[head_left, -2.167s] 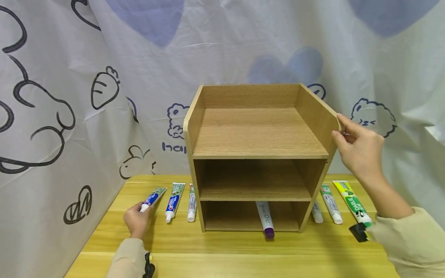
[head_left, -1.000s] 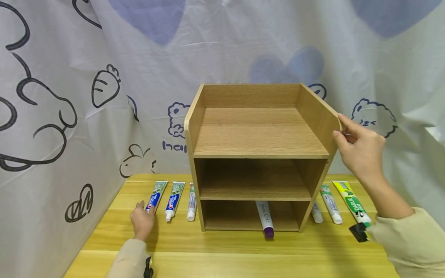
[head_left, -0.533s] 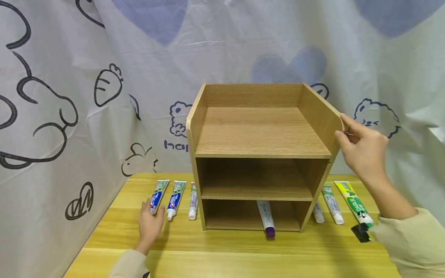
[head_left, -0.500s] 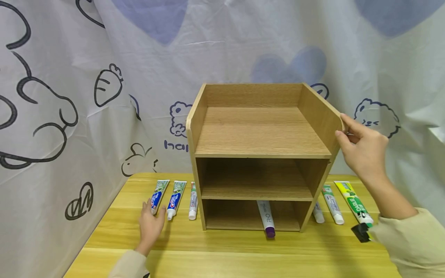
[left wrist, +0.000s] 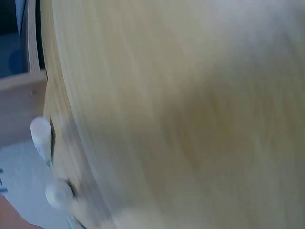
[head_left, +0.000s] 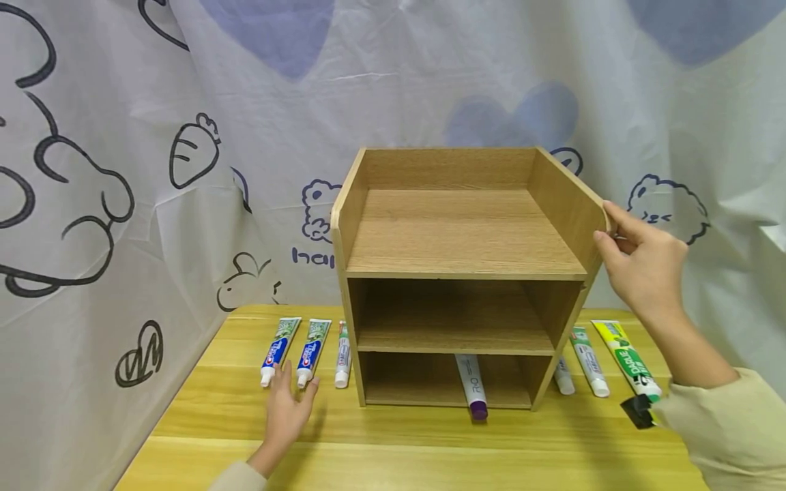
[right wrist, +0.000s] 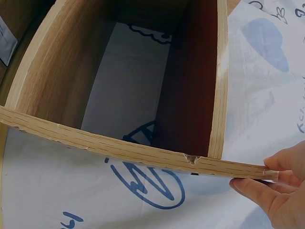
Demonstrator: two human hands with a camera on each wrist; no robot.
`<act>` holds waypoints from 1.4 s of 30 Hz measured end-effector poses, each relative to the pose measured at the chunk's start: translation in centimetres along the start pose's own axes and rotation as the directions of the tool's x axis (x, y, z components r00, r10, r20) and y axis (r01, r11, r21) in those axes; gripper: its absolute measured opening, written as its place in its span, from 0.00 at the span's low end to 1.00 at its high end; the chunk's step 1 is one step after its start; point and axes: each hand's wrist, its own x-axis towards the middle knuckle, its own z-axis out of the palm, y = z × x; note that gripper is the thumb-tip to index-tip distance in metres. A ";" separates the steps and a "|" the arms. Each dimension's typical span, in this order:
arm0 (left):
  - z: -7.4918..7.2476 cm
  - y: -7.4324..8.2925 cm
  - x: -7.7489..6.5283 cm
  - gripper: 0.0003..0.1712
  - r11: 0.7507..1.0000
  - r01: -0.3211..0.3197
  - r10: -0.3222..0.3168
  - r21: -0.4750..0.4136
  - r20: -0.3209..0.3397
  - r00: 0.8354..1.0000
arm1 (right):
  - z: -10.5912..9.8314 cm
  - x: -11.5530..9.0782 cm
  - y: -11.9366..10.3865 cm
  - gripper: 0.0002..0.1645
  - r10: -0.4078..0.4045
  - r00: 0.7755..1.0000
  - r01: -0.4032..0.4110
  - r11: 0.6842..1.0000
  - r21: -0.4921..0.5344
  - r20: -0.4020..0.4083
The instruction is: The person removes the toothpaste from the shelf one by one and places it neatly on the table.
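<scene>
My left hand (head_left: 287, 408) is just in front of two blue, white and green Crest toothpaste tubes, its fingers spread with nothing in them. The left Crest tube (head_left: 280, 350) and the right Crest tube (head_left: 314, 351) lie side by side, caps toward me. My right hand (head_left: 645, 262) pinches the right side panel of a wooden shelf unit (head_left: 463, 276); the right wrist view shows thumb and fingers on either face of the panel (right wrist: 238, 168). A white toothpaste tube with a purple cap (head_left: 471, 385) pokes out of the bottom compartment.
A slim white-capped tube (head_left: 342, 354) lies left of the shelf. To its right are a partly hidden white tube (head_left: 563, 376), a green and white tube (head_left: 589, 363) and a yellow-green Darlie tube (head_left: 626, 359). A printed cloth (head_left: 430, 75) hangs behind the wooden table (head_left: 381, 457).
My left hand has laid down the left Crest tube, let go of it and moved right, toward the second Crest tube. My right hand stays on the shelf panel.
</scene>
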 end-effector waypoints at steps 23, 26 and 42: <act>3.5 2.7 -4.8 0.42 0.990 -0.006 0.021 -0.141 0.103 0.994 | 0.0 0.1 0.2 0.25 0.011 1.000 -0.011 1.000 -0.008 0.005; 4.1 3.1 -5.6 0.42 0.989 -0.020 0.038 -0.147 0.122 0.992 | 0.0 0.1 0.2 0.25 0.018 1.000 -0.018 0.999 -0.029 0.007; 7.6 6.6 -8.7 0.43 0.966 -0.108 0.164 -0.234 0.235 0.958 | 0.1 0.0 0.2 0.24 -0.037 0.999 0.037 0.999 -0.001 -0.034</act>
